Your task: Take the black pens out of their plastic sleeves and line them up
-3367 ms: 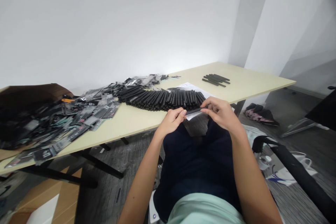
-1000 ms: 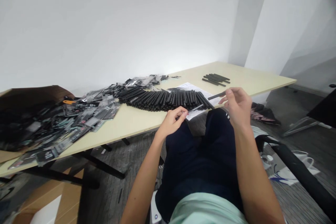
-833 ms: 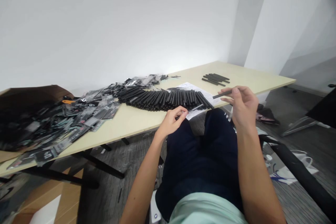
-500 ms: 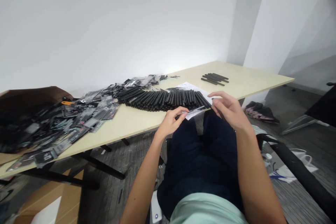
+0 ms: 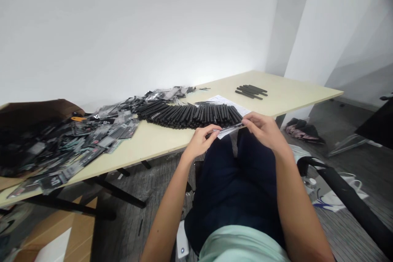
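A slim, dark pen-like stick (image 5: 231,127) is stretched between my two hands at the table's front edge. My left hand (image 5: 201,142) pinches its left end between thumb and fingers. The fingertips of my right hand (image 5: 263,129) are closed on its right end. Exactly what kind of stick it is, I cannot make out. Just beyond my hands lies a long, dense row of black sticks (image 5: 190,117), stacked side by side. A white printed sheet (image 5: 244,110) lies partly under that row.
Several black sticks (image 5: 251,91) lie apart on the pale table (image 5: 294,92). Flat plastic packets (image 5: 107,131) heap leftward beside a brown box (image 5: 58,107), with an orange tool (image 5: 78,119) among them. A black armrest (image 5: 344,188) rises at right; an open carton (image 5: 61,229) sits below.
My right hand has moved left and slightly down, and its fingertips now meet the stick's right end. My left hand has stayed nearly in place, still pinching the stick.
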A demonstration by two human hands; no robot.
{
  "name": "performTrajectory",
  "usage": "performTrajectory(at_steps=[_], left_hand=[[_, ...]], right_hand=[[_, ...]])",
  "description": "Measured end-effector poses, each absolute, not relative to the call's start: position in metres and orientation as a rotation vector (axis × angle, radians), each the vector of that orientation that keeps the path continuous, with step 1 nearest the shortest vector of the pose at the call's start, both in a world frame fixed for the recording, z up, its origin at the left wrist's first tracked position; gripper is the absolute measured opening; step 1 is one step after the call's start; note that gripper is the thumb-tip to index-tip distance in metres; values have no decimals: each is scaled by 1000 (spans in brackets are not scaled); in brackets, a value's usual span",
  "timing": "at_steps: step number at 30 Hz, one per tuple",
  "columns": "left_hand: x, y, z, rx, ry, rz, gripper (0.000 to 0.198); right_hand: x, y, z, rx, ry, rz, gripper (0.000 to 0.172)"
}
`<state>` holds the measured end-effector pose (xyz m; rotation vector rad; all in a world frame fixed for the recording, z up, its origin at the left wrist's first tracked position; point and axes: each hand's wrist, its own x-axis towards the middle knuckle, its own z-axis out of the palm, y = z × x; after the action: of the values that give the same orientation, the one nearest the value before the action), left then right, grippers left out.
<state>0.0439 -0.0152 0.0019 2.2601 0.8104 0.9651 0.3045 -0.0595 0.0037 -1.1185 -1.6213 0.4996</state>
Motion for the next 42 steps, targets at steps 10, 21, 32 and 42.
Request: performTrajectory(at_steps=[10, 21, 32, 42], left_hand=[[43, -17, 3, 2248, 815, 974, 30], [40, -17, 1, 2212, 862, 996, 29], [41, -18, 3, 2281, 908, 968, 26], [43, -18, 4, 2267, 927, 946, 23]], right_hand=[[325, -57, 9, -1158, -1334, 315, 39], [308, 146, 61, -1634, -1561, 186, 46], [306, 202, 55, -1608, -2206, 483, 25], [290, 231, 42, -1687, -2407, 436, 38]])
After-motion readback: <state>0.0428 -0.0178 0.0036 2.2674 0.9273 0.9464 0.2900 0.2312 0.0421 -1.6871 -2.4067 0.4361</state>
